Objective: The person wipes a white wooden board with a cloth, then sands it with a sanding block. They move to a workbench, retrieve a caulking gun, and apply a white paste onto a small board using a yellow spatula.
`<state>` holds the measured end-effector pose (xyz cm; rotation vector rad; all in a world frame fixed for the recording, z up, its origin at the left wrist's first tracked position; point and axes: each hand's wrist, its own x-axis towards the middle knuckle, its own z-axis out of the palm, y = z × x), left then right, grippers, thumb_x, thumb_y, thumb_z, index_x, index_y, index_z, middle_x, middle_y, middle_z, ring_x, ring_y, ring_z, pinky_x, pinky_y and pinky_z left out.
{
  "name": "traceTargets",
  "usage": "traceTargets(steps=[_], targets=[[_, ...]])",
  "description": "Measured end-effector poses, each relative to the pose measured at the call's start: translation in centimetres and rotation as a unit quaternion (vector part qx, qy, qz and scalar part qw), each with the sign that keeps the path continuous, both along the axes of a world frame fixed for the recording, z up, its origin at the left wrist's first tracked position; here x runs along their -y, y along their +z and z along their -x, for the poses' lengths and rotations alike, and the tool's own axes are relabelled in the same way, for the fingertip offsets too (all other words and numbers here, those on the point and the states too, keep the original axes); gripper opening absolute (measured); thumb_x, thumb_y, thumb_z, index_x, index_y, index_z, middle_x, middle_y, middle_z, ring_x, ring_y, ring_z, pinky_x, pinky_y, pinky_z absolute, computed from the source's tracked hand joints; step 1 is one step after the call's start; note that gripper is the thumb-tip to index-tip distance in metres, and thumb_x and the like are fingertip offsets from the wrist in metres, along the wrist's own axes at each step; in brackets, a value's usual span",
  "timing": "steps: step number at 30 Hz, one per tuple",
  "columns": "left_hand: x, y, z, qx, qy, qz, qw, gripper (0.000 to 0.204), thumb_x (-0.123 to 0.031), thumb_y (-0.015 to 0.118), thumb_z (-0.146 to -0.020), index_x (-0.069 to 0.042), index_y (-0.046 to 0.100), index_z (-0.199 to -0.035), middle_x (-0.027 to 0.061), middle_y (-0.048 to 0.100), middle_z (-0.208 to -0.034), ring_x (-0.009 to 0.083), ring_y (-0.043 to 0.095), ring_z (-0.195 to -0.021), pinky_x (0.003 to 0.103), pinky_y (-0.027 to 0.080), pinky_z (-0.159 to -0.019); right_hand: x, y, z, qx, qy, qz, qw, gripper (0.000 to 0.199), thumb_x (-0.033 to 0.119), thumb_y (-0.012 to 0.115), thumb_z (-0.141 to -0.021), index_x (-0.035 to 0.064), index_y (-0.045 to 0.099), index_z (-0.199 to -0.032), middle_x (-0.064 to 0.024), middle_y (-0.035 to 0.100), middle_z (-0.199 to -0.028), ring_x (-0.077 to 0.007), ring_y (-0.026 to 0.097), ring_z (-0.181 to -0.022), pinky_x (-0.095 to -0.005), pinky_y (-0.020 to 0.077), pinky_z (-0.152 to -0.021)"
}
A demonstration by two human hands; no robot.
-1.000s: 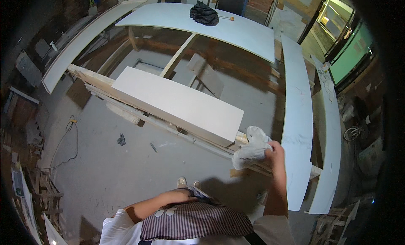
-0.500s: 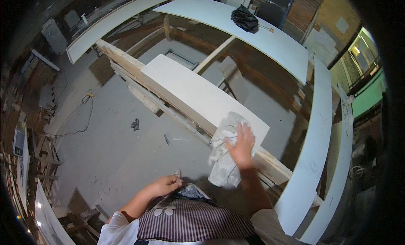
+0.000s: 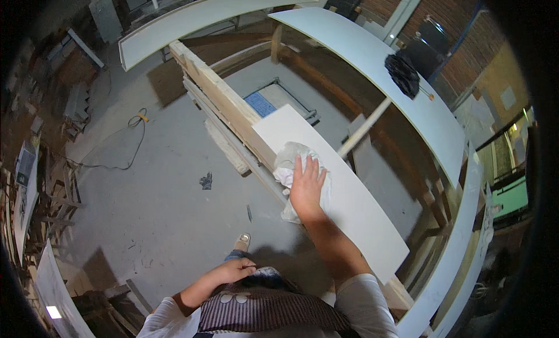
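My right hand (image 3: 307,189) presses a crumpled white rag (image 3: 289,157) against a long white panel (image 3: 343,186). Its fingers are stretched over the rag, and part of the cloth hangs past the panel's near edge. The panel lies along a wooden beam (image 3: 218,87). At my waist, next to the striped apron (image 3: 256,312), my left hand (image 3: 237,270) is closed with its fingers curled in. Whatever those fingers hold, if anything, is hidden.
Long pale panels rest on the wooden frame at the back (image 3: 361,50) and right (image 3: 445,256). A black plastic bag (image 3: 402,75) lies on the back one. A cable (image 3: 135,146) and a dark crumpled scrap (image 3: 205,181) are on the grey floor.
My right hand has slid the rag from the panel's near right end toward its far left end. The view has shifted left. My left hand stays at my waist.
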<state>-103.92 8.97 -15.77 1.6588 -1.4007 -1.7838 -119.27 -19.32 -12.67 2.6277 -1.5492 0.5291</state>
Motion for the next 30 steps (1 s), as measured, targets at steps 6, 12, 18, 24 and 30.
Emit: traceTargets(steps=[6, 12, 18, 24, 30], targets=[[2.0, -1.4, -7.4, -0.003, 0.139, 0.021, 0.99, 0.034, -0.028, 0.06, -0.095, 0.0, 0.064, -0.115, 0.0124, 0.069, -0.102, 0.0196, 0.063, -0.095, 0.032, 0.049, -0.086, 6.7, 0.7, -11.1, -0.013, 0.076, -0.014, 0.997, 0.062, 0.01, 0.056, -0.084, 0.0132, 0.041, -0.144, -0.0232, 0.035, -0.148, -0.0414, 0.03, -0.14, -0.0644, 0.0178, -0.111], [2.4, -0.9, -11.1, -0.023, 0.163, -0.02, 0.986, 0.028, -0.021, 0.058, -0.098, 0.001, 0.064, -0.114, 0.0024, 0.066, -0.097, 0.0106, 0.056, -0.089, 0.028, 0.048, -0.081, 8.1, 2.1, -10.6, -0.152, 0.301, -0.018, 0.941, 0.044, 0.007, 0.061, -0.079, 0.0178, 0.062, -0.122, -0.0103, 0.04, -0.147, -0.0328, 0.029, -0.142, -0.0592, 0.0225, -0.112], [4.6, -3.3, -9.9, -0.005, 0.1, 0.031, 0.995, 0.026, -0.024, 0.061, -0.095, -0.003, 0.066, -0.11, 0.0122, 0.07, -0.098, 0.017, 0.064, -0.09, 0.031, 0.05, -0.081, 0.5, 1.4, 3.1, -0.106, 0.259, -0.079, 0.957, 0.037, 0.009, 0.064, -0.074, 0.0198, 0.069, -0.11, -0.0011, 0.049, -0.14, -0.029, 0.032, -0.14, -0.0568, 0.0252, -0.112], [5.6, -0.6, -4.6, -0.034, 0.045, 0.032, 0.998, 0.027, -0.022, 0.063, -0.094, 0.001, 0.066, -0.108, 0.0076, 0.069, -0.093, 0.0142, 0.062, -0.086, 0.029, 0.05, -0.08, -9.3, 4.6, 18.3, -0.204, 0.191, -0.087, 0.956, 0.025, 0.017, 0.057, -0.084, 0.0207, 0.07, -0.105, 0.0034, 0.049, -0.14, -0.0239, 0.032, -0.14, -0.054, 0.0224, -0.116], [3.3, -2.5, 1.4, -0.043, -0.041, 0.024, 0.998, 0.027, -0.022, 0.063, -0.094, 0.001, 0.066, -0.107, 0.0072, 0.068, -0.091, 0.0132, 0.06, -0.084, 0.029, 0.05, -0.078, -18.3, 3.7, 33.3, -0.225, 0.115, -0.098, 0.962, 0.036, 0.017, 0.066, -0.074, 0.0246, 0.068, -0.109, 0.006, 0.051, -0.135, -0.0261, 0.035, -0.137, -0.0546, 0.0228, -0.116]])
